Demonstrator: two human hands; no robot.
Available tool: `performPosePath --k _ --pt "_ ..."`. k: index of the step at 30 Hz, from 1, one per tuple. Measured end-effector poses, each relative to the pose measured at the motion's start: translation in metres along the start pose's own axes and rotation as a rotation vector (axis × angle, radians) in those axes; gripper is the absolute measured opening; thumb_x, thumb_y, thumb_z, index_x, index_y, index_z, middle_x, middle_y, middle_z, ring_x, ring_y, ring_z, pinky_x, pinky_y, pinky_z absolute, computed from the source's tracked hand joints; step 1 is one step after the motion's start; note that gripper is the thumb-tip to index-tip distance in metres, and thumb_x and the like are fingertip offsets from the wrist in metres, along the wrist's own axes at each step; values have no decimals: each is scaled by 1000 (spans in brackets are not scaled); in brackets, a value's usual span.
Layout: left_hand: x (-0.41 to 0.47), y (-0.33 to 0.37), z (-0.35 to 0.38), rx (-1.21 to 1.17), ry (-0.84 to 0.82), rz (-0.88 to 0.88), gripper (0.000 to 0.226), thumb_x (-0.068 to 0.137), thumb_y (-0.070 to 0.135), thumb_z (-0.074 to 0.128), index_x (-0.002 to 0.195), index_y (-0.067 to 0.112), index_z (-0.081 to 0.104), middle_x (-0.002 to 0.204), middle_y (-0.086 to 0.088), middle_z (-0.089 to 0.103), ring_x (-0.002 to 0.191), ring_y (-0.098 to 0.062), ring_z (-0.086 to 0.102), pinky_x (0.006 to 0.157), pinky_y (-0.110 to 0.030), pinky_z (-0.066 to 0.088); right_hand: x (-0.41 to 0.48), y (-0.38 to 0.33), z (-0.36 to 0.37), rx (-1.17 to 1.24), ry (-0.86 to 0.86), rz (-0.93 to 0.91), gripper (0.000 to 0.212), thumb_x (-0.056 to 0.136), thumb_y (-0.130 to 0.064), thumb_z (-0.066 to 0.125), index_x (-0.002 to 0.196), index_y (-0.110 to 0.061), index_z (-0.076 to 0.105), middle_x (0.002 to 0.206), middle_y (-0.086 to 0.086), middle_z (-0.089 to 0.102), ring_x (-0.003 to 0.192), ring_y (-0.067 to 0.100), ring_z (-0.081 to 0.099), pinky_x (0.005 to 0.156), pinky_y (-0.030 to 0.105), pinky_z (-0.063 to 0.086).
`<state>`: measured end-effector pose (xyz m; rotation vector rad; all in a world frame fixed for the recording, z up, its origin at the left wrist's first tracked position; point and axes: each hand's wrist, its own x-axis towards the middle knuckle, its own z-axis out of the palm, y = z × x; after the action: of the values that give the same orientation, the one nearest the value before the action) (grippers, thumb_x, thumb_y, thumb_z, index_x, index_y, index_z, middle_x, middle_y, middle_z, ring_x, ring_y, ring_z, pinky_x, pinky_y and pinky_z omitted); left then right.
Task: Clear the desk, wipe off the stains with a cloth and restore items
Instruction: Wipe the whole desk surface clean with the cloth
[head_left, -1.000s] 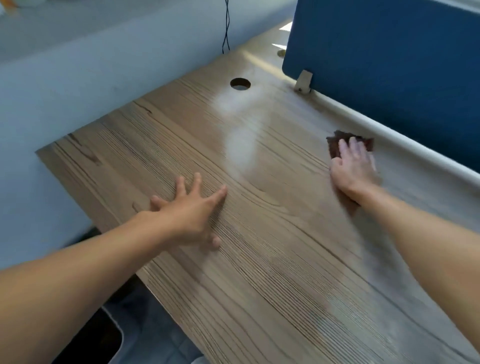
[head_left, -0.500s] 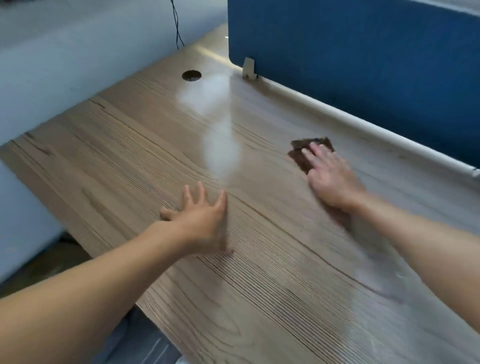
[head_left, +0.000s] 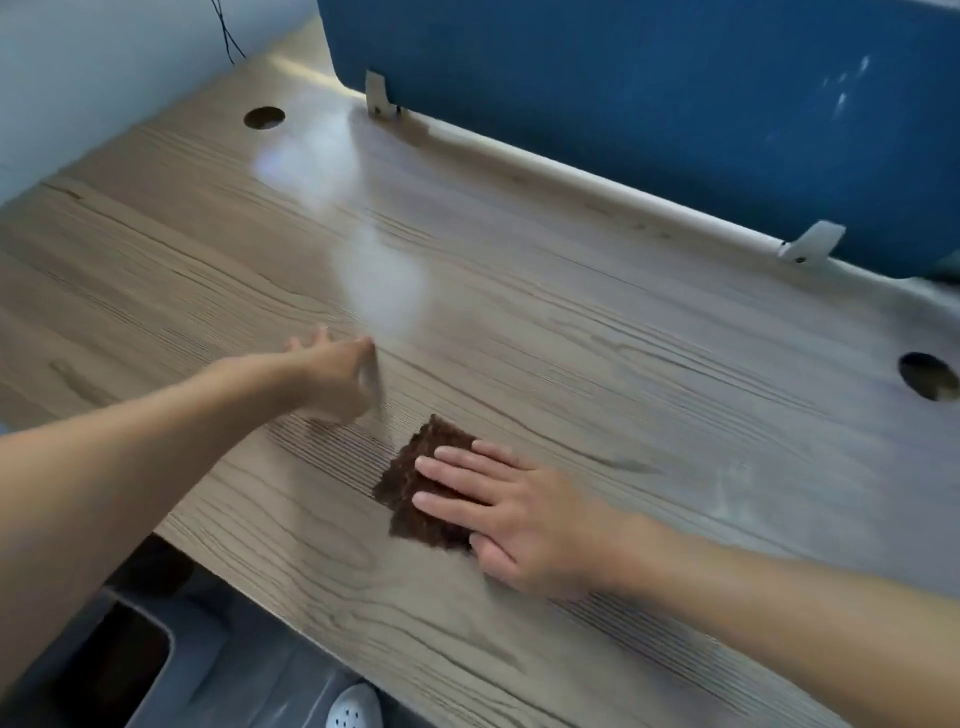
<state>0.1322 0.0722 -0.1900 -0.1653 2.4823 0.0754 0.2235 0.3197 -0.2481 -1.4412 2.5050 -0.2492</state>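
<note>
- right hand (head_left: 519, 514) flat on brown cloth (head_left: 415, 488), fingers straight, pressing it to desk (head_left: 597, 322)
- cloth near desk's 6 o'clock edge
- left hand (head_left: 332, 376) at cloth's 10 o'clock, blurred, fingers extended, holding nothing

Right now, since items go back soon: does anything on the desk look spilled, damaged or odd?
Nothing spilled or askew on the desk. The pale patches look like glare. Only whitish scuff marks on the blue partition, upper right, stand out.
</note>
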Motion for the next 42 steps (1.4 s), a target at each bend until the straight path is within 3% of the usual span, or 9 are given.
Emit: performPosePath --k 4,9,15,19,21,24,29,38,42 --pt "-22 65 26 50 -103 213 123 76 58 76 157 34 -13 160 -16 -27 144 -49 -23 111 -75 13 -31 115 -29 -26 153 462 67 90 -41 18 156 -29 26 165 -4 14 152 12 9 120 26 -4" --pt "-24 84 36 111 -49 198 128 74 63 75 153 37 -23 158 -16 -34 144 -50 -24 99 -84 21 -76 212 -48 1 189 1037 61 99 -36 21 158 -22 15 167 3 5 153 17 4 123 35 -1" --pt "-21 91 29 201 -59 184 128 75 60 76 156 24 -16 158 -34 -15 141 -62 -8 116 -68 15 -87 44 -1 -17 167 543 65 93 -41 26 156 -24 26 165 3 16 153 17 10 124 38 3" --pt "-30 132 19 200 -103 379 80 85 35 72 151 25 26 152 -24 24 141 -53 21 118 -60 21 -141 -20 18 33 31 202 60 94 -30 43 153 -28 36 164 -3 21 152 13 13 124 38 11" --pt "-40 165 28 220 -151 500 88 83 36 74 153 27 23 158 -22 13 144 -56 10 118 -62 19 -161 14 11 24 26 250 61 92 -29 41 153 -28 36 164 -4 20 152 11 11 125 35 6" --pt "-57 199 54 264 -186 494 129 74 53 80 156 26 -15 157 -23 -30 140 -57 -23 113 -73 14 -193 108 -6 13 155 688 64 93 -38 20 156 -31 20 166 -6 9 152 7 0 124 34 -3" --pt "-51 205 69 282 -92 440 138 70 58 81 151 31 -27 155 -20 -37 141 -56 -25 98 -85 22 -215 204 -24 1 260 1217 57 102 -28 26 158 -24 16 167 2 7 153 15 4 123 35 0" --pt "-63 212 59 331 -84 473 140 70 56 81 153 20 -26 156 -30 -29 138 -63 -17 113 -71 18 -226 -12 21 49 163 815 66 92 -35 30 157 -25 26 166 -1 11 153 12 3 123 33 -3" --pt "-83 237 66 453 -112 730 129 74 40 84 156 34 -16 161 -7 -30 147 -49 -17 109 -74 23 -263 -56 41 59 62 720 66 91 -32 40 155 -28 29 165 -4 13 153 10 2 124 35 3"
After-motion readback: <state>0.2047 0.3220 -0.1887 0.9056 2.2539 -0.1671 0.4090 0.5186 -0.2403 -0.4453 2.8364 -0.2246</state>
